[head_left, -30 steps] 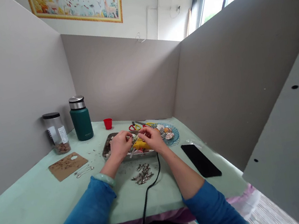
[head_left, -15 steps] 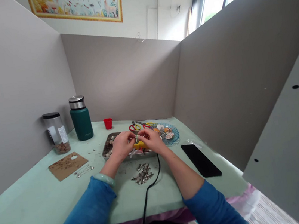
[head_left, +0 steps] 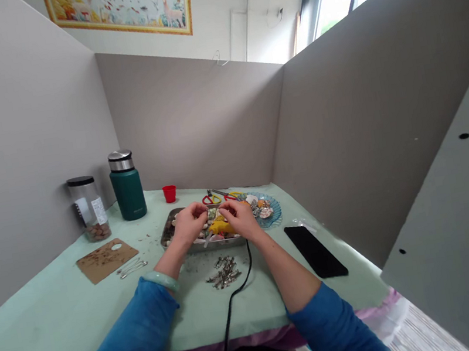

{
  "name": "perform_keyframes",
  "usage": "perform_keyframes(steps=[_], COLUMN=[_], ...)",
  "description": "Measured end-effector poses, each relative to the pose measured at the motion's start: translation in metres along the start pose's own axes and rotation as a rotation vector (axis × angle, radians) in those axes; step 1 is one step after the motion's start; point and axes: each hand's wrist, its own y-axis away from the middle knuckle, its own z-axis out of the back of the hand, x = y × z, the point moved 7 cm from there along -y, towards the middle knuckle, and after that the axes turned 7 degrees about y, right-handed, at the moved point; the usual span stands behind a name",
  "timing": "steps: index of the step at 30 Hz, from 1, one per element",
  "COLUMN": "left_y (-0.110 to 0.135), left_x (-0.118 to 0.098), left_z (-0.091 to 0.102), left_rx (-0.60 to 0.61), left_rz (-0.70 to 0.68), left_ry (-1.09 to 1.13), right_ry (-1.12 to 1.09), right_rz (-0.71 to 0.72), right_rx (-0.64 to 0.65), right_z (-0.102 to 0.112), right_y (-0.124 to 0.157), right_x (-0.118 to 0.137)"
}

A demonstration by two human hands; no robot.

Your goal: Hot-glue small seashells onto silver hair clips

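Observation:
My left hand (head_left: 192, 224) is over the left half of a metal tray (head_left: 179, 249), its thumb and fingertips pinched together. Opposite it, my right hand (head_left: 238, 216) is pinched too, above the tray's right half, with a small pale bit at its fingertips. A gap lies between the two hands. What either hand holds is too small to make out. Below them in the tray lie a yellow object (head_left: 220, 225), perhaps a glue gun, and small pale pieces like shells or stones. A pile of small metal clips or pins (head_left: 224, 272) lies in front of the tray.
A black cord (head_left: 235, 293) runs from the tray over the front edge. At the right are a blue plate (head_left: 276, 211) of ornaments and a black phone-like slab (head_left: 315, 250). Left stand a green bottle (head_left: 128, 192), a jar (head_left: 89, 210) and a brown card (head_left: 106, 261). Pliers (head_left: 211, 198) lie behind.
My hands have drawn apart from nearly touching, the left moving slightly left and the right slightly right. More of the yellow object and the tray's contents shows between them.

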Motion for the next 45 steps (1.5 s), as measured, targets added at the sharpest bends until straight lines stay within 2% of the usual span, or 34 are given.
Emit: perform_keyframes(steps=[4,8,13,23,35,45], left_y=[-0.002,0.001,0.007,0.012,0.014,0.012], left_x=[0.011,0.013,0.013,0.013,0.008,0.012], left_z=[0.000,-0.002,-0.014,-0.021,-0.023,-0.022], left_rx=[-0.007,-0.013,0.103,0.216,0.219,0.196], left_rz=[0.144,0.272,0.399,0.438,0.436,0.429], left_ry=[0.344,0.601,0.820,0.844,0.798,0.776], right_ry=[0.005,-0.019,-0.073,-0.130,-0.102,-0.095], right_rz=[0.005,0.009,0.056,0.125,0.132,0.134], right_rx=[0.001,0.002,0.015,0.020,-0.001,0.026], right_z=[-0.001,0.000,0.002,0.002,0.003,0.000], right_y=[0.000,0.000,0.003,0.005,0.005,0.006], right_x=[0.000,0.002,0.012,0.018,0.019,0.018])
